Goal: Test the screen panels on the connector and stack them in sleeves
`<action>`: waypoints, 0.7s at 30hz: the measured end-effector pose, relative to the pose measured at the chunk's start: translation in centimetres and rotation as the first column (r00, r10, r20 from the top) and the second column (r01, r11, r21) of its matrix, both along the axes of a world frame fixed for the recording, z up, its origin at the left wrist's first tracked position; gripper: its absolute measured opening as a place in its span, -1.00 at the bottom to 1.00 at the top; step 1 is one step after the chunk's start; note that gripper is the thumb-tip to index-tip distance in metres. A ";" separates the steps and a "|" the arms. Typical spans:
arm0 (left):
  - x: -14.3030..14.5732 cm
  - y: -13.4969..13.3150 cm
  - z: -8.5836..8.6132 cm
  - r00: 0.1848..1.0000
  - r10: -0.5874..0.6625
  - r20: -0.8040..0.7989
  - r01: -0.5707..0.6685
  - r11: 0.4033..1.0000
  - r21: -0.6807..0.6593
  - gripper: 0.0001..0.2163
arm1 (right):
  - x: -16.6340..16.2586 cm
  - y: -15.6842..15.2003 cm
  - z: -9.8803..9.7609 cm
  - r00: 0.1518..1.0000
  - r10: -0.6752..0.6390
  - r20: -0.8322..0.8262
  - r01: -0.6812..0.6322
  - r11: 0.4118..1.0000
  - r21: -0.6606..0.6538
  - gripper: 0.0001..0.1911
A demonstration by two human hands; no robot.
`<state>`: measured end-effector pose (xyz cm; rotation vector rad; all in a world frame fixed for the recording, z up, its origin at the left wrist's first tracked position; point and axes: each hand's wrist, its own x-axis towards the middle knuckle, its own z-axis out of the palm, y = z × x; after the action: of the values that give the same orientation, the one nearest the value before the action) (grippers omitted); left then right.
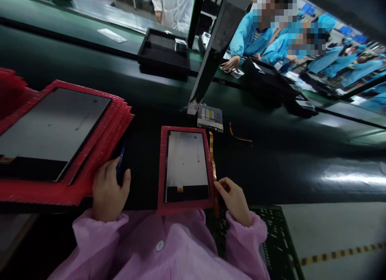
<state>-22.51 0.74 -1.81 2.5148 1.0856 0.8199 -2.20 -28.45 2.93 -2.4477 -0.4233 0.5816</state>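
Note:
A screen panel (188, 163), pale with a dark lower band and a small orange tab, lies on a red bubble-wrap sheet (162, 175) in front of me. Along the sheet's right edge runs a narrow gold flex cable (211, 149). My right hand (233, 197) pinches this cable near the panel's lower right corner. On the left, my left hand (108, 189) rests at the edge of a red bubble-wrap stack (117, 129), thumb spread from the fingers. A slim blue object (121, 157) shows between thumb and fingers; whether they touch it is unclear.
Another larger panel (60, 123) tops the stack. A small metal-cased part (210, 118) and a loose gold strip (239, 138) lie beyond the sheet. A slanted post (215, 42) rises behind. Black trays (164, 54) and co-workers in blue (250, 32) are farther back.

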 end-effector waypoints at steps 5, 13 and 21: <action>0.0 -0.3 0.0 1.000 0.026 0.003 -0.026 0.999 -0.022 -0.49 | 0.1 0.1 0.1 1.000 0.011 0.005 -0.011 1.000 0.006 -0.57; -0.1 -0.3 -0.2 0.999 0.032 0.013 -0.032 0.999 -0.037 -0.55 | 0.1 0.0 0.0 1.000 0.023 0.018 -0.024 1.000 0.016 -0.55; 0.1 -0.3 -0.7 0.999 0.028 0.037 -0.028 1.000 -0.004 -0.62 | 0.7 -0.2 -0.4 0.999 0.040 -0.012 -0.040 0.999 -0.014 -0.47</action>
<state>-22.41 0.48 -2.54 2.4772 1.1119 0.8682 -1.48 -28.67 2.54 -2.4532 -0.4664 0.6172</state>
